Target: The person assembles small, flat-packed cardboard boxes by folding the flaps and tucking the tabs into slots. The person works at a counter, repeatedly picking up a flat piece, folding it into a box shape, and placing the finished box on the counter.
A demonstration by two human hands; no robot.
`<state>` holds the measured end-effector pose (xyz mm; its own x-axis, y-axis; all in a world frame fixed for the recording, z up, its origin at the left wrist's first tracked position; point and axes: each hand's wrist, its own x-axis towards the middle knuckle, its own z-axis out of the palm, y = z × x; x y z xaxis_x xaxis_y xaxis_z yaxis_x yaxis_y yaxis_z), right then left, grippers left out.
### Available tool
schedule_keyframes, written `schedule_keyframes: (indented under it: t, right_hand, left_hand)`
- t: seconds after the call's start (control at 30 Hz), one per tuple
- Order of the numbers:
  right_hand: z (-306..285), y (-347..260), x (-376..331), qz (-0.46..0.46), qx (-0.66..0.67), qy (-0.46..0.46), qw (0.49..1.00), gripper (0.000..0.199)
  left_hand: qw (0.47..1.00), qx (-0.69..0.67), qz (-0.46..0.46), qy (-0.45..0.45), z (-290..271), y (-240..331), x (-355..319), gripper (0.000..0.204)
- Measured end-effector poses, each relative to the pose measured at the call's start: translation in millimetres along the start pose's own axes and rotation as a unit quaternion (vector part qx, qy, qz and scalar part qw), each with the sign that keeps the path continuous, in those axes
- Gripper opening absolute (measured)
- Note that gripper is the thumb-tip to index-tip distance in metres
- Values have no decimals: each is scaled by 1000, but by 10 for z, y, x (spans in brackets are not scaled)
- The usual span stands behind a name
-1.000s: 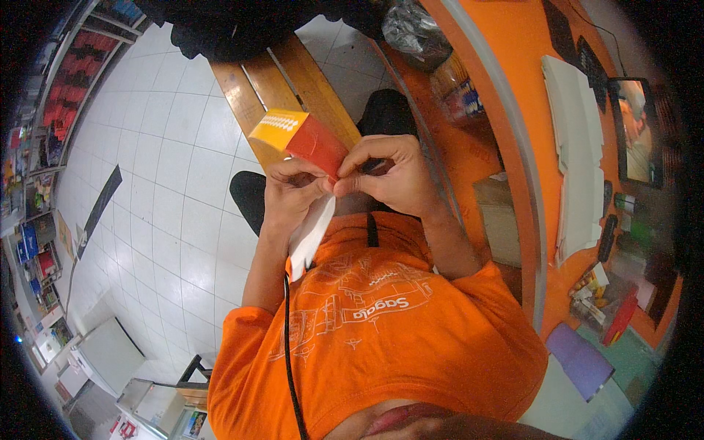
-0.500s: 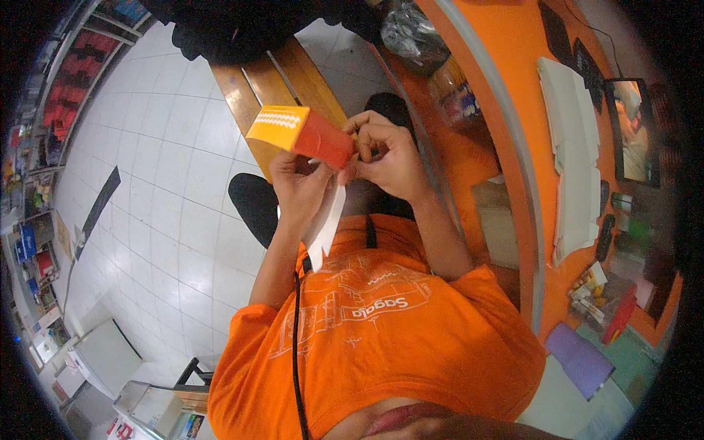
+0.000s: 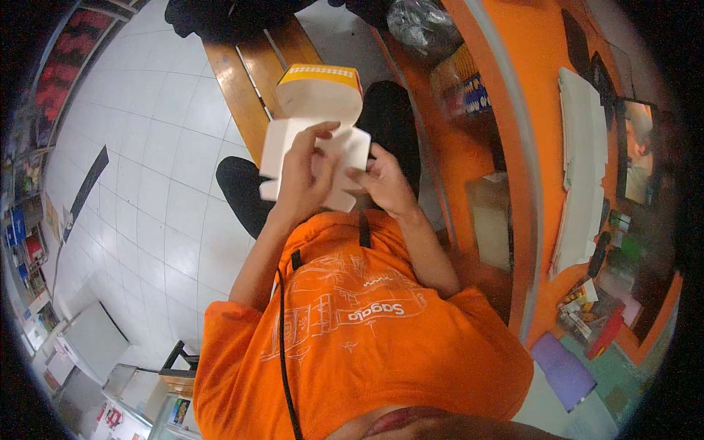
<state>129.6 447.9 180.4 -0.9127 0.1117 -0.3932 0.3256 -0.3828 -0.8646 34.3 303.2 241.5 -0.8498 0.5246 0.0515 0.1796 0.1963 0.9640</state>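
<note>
A partly folded cardboard box [image 3: 282,147] is held over my lap, its plain white inside facing me. Its far flap shows a yellow outer face with a white zigzag pattern. My left hand [image 3: 309,176] lies over the white inside, fingers apart and bent, touching the card; it is slightly blurred. At the right side, my right hand [image 3: 389,183] pinches a side flap [image 3: 357,149] between thumb and fingers. White tabs stick out at the near end, below my hands.
A slatted wooden bench [image 3: 231,88] stands ahead. To the right runs an orange counter [image 3: 543,147] with a grey edge, bearing a stack of white flat card [image 3: 579,176], a screen [image 3: 636,150] and a purple item [image 3: 563,372]. A black cord [image 3: 284,352] hangs down my shirt.
The box has turned from showing its red and yellow outside to showing its white inside, spread wider. My left hand has moved from its edge onto the inside; my right hand has come lower.
</note>
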Motion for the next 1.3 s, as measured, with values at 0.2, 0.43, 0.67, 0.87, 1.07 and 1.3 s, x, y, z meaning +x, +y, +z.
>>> schedule_keyframes:
  t: [0.2,0.43,0.67,0.87,1.07,1.3]
  right_hand:
    - [-121,11,-46,19,44,99,994,15]
    - [-229,-162,-403,35,-215,12,976,13]
    - [-157,16,-657,48,-323,-49,944,16]
    - [-86,-8,-785,14,-372,-43,927,16]
    - [217,-136,-758,-58,-359,8,931,14]
    - [323,23,-706,-39,-332,40,942,13]
  left_hand:
    - [924,253,196,-209,-51,-92,-320,51]
    - [983,67,-88,-145,4,-255,-549,19]
    - [936,10,-251,-246,-51,-465,-922,17]
    - [903,-74,-357,-226,-92,-410,-1169,19]
    - [938,-47,-284,-190,-62,-501,-1132,23]
    - [931,-66,-315,-171,-29,-489,-1061,25]
